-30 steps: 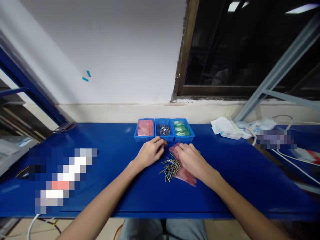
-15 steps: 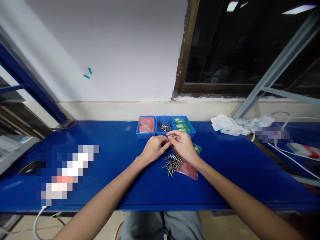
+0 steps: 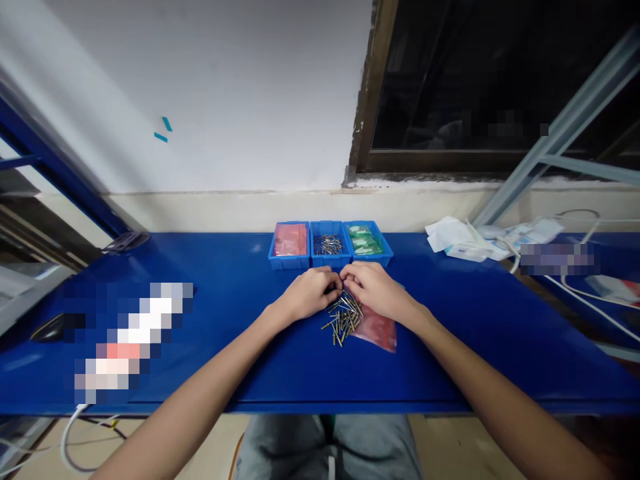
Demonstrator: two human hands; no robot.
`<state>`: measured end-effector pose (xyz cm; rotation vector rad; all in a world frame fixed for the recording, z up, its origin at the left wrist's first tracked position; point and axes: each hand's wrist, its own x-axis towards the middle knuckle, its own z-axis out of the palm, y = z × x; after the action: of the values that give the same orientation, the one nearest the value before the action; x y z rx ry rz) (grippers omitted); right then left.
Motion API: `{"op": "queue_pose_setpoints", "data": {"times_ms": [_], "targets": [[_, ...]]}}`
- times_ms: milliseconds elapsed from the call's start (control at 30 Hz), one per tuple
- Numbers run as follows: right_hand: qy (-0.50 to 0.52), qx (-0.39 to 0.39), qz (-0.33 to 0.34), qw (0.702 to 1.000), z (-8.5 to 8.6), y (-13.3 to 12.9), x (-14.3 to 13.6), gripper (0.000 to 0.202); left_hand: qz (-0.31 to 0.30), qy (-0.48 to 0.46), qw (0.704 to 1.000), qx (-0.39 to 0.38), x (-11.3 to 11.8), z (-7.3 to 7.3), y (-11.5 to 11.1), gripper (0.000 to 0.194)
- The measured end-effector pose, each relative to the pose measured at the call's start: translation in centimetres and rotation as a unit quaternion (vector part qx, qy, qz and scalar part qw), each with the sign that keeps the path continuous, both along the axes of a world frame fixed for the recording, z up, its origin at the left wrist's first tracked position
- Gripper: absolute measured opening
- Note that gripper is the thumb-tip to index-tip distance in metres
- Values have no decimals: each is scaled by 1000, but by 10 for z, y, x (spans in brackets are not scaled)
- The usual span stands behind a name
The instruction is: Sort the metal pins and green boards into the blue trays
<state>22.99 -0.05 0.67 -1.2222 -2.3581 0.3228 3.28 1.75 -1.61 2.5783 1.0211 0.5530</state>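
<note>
My left hand (image 3: 313,292) and my right hand (image 3: 373,285) are close together over the upper edge of a loose pile of metal pins (image 3: 344,320). The fingers of both are curled closed; whatever lies between the fingertips is too small to make out. A red plastic bag (image 3: 377,330) lies on the table, partly under my right hand. Just beyond the hands stand three joined blue bins: the left holds red bags (image 3: 291,239), the middle holds metal pins (image 3: 329,245), the right holds green bags (image 3: 364,240).
The blue table (image 3: 280,373) reaches the wall. White crumpled packaging (image 3: 457,239) and cables lie at the back right. A black mouse-like object (image 3: 54,327) and a blurred-out white item (image 3: 150,323) are on the left.
The view has shifted slightly. My right hand has moved a little away from my left and now covers most of the green bag beside the red one.
</note>
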Motion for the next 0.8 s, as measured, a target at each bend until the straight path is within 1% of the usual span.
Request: {"op": "queue_pose_setpoints", "data": {"times_ms": [133, 200, 267, 367, 433, 533, 667, 800], "targets": [[-18, -11, -8, 1000, -3, 1, -2, 17, 9, -4, 1000, 16, 1, -4, 1, 11], [-13, -19, -17, 1000, -3, 1, -2, 14, 15, -7, 999, 45, 0, -3, 1, 12], [-13, -15, -36, 999, -4, 0, -4, 10, 23, 7, 996, 91, -2, -3, 0, 16], [-41, 31, -93, 994, -6, -3, -8, 6, 34, 43, 988, 145, -5, -4, 0, 21], [-57, 58, -111, 990, -7, -4, -11, 7, 27, 46, 986, 160, -6, -5, 1, 21], [-55, 69, -90, 992, -8, -5, -11, 11, 18, 27, 983, 179, -8, -5, 2, 20], [-36, 68, -53, 996, -8, -3, -10, 13, 20, -2, 978, 206, -10, -2, 2, 18], [16, 36, -73, 997, -9, -4, -11, 14, 34, -3, 972, 233, -12, 3, 0, 17]]}}
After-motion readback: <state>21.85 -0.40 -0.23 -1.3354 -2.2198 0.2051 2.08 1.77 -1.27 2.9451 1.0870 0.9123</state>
